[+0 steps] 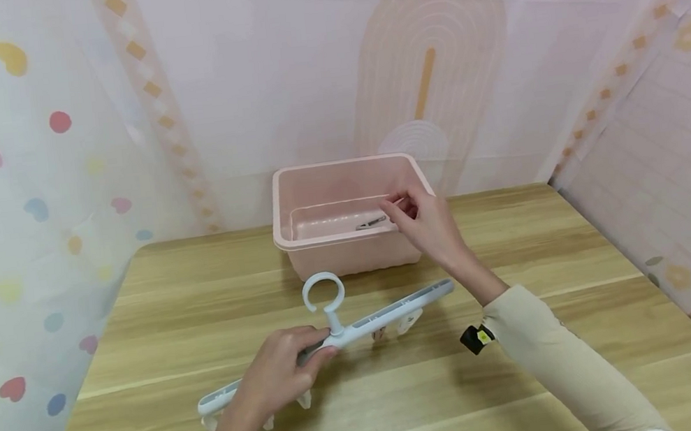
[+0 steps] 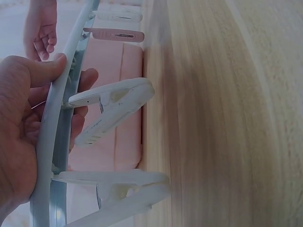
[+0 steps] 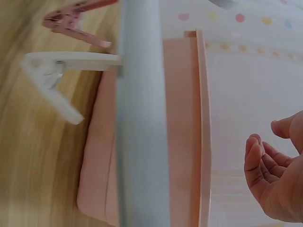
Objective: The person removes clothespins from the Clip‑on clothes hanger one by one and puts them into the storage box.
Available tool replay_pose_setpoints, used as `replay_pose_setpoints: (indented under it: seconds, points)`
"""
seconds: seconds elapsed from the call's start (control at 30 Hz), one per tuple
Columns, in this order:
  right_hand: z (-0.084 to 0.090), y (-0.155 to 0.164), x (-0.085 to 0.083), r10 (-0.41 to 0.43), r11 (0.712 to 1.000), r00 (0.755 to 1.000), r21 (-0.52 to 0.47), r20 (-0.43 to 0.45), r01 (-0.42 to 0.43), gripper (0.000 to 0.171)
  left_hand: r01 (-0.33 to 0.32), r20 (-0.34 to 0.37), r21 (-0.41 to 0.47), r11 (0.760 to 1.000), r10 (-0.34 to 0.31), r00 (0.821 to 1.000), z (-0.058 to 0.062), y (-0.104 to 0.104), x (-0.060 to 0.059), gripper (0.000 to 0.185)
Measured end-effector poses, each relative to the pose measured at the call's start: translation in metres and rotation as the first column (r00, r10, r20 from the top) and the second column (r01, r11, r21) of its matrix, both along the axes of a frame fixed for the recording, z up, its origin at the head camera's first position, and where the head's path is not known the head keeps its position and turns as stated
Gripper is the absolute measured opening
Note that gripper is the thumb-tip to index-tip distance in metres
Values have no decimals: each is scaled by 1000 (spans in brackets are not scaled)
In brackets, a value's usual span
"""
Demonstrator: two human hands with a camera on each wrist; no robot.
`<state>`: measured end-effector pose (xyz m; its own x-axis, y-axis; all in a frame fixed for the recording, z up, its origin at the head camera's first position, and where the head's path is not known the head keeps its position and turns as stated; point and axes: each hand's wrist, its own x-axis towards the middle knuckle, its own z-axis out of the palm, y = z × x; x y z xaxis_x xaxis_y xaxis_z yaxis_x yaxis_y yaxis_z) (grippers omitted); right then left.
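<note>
A white and pale-blue clip hanger with a ring hook lies slanted just above the wooden table. My left hand grips its bar near the hook, thumb on top, fingers curled underneath. White clips and a pink clip hang from the bar. My right hand hovers over the near right rim of a pink bin, fingers loosely curled and empty. A small clip lies inside the bin, just left of those fingers.
The bin stands at the back middle of the table against a pink patterned backdrop. Curtain walls close in the left and right sides. The hanger bar crosses in front of the bin, with a white clip below it.
</note>
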<state>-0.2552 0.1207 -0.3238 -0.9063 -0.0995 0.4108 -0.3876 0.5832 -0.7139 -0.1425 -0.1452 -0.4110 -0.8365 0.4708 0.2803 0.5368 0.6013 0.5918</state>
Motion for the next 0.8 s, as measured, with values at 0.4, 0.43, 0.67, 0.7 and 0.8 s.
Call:
replay_pose_setpoints:
  seconds: [0.4,0.43,0.67,0.7,0.8]
  points:
    - [-4,1,22,12,997,1000,77,-20,-10,23,-26,4,-17,1000,26,1000,2,-4,-3,18]
    - [-4,2,24,14,997,1000,76,-19,-13,23,-26,2,-18,999,26,1000,2,-5,-3,18]
    - [-6,6,31,32,998,999,52,-10,-32,22,-27,-11,-14,1000,27,1000,4,-6,-4,22]
    - [-6,7,32,34,998,999,47,-12,-33,22,-27,-10,-13,1000,26,1000,4,-6,-4,22]
    - [-6,9,36,29,999,1000,34,-3,-29,23,-27,-9,-4,1000,27,1000,4,-6,-4,21]
